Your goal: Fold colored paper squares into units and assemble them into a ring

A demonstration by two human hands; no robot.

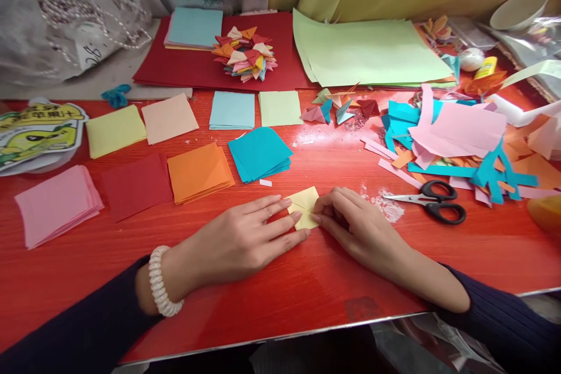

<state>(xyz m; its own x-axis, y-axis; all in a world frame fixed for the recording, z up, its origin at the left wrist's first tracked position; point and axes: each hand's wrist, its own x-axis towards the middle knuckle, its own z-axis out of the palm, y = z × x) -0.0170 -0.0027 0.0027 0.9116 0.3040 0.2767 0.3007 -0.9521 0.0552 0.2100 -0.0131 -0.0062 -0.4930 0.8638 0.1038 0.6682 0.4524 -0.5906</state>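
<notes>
A small pale yellow sheet of origami paper (309, 198), with crease lines and folded edges, lies on the red table in front of me. My left hand (245, 234) rests flat with fingers stretched out, its fingertips pressing the left side of the paper. At the paper's right edge, my right hand (355, 219) pinches it between thumb and bent fingers. Beyond the hands sit stacks of square paper: teal (259, 153), orange (199, 172), dark red (137, 187) and pink (59, 204).
Black-handled scissors (438, 201) lie right of my right hand, beside a heap of paper scraps (458, 131). Small folded pieces (344, 108) are near the middle back. A multicoloured paper ring (245, 61) sits on red sheets (184, 67). A plastic bag (56, 23) fills the back left.
</notes>
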